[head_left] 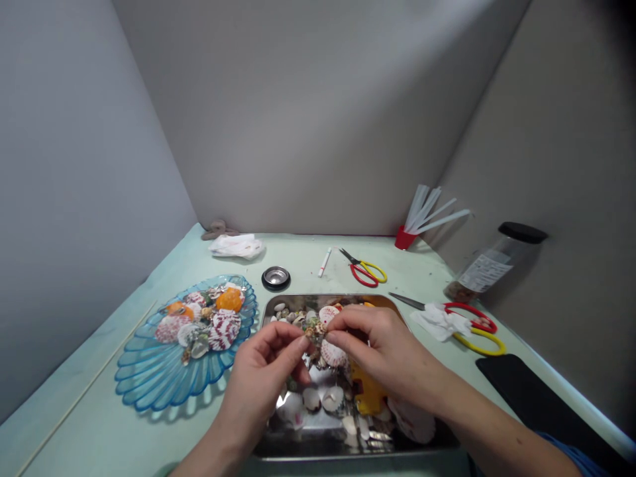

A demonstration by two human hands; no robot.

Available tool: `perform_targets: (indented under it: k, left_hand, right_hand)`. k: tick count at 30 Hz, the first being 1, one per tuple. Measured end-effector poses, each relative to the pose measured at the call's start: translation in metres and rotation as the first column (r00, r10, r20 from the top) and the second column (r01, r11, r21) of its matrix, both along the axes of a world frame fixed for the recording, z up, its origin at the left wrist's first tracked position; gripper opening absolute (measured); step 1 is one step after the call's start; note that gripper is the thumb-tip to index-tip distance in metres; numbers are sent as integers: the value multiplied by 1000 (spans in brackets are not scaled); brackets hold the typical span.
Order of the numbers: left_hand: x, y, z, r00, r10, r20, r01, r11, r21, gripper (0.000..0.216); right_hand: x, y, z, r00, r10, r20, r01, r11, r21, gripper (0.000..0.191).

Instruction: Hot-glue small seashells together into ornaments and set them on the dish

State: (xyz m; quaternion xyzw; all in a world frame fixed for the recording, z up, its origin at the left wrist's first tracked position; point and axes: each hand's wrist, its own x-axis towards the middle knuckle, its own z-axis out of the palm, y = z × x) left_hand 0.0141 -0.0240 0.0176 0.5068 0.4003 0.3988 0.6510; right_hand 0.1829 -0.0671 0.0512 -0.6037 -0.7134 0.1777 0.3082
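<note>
Both hands meet over a steel tray (278,306) full of shells and pebbles. My left hand (263,377) and my right hand (377,351) each pinch a small cluster of tiny mottled shells (315,330) between thumb and fingertips, held just above the tray. A red-and-white scallop shell (332,353) lies right under the cluster. To the left, a blue shell-shaped glass plate (149,381) holds several scallop shells, two of them orange.
Behind the tray lie a small round metal cap (275,277), a white tube (324,262) and red-yellow scissors (365,271). A second pair of scissors (474,328) with crumpled tissue sits at right, beside a dark-lidded jar (491,265). A red cup (405,237) holds glue sticks. A black phone (531,397) lies front right.
</note>
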Motion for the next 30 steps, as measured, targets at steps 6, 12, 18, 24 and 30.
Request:
perform_targets:
  k: [6,12,18,24,30]
  left_hand:
    - [-1,0,-2,1000,-22,-3,22,999,32,15]
    - [1,-1,0,999,-33,19,33,999,8,16]
    - [0,-1,1,998,-39,59,41,999,-35,17]
    - [1,-2,2,998,-16,53,18,999,-38,18]
    - [2,-1,2,998,-2,60,4,999,-35,17]
  right_hand:
    - [0,1,1,1000,-3,9,3,1000,0,16]
    - [0,1,4,1000,-1,1,1,1000,4,20]
    - [0,1,6,1000,2,2,-2,1000,5,20]
    - [1,0,10,1000,-4,5,4,1000,-1,20]
    - [2,0,9,1000,9,6,-9,1000,-13,18]
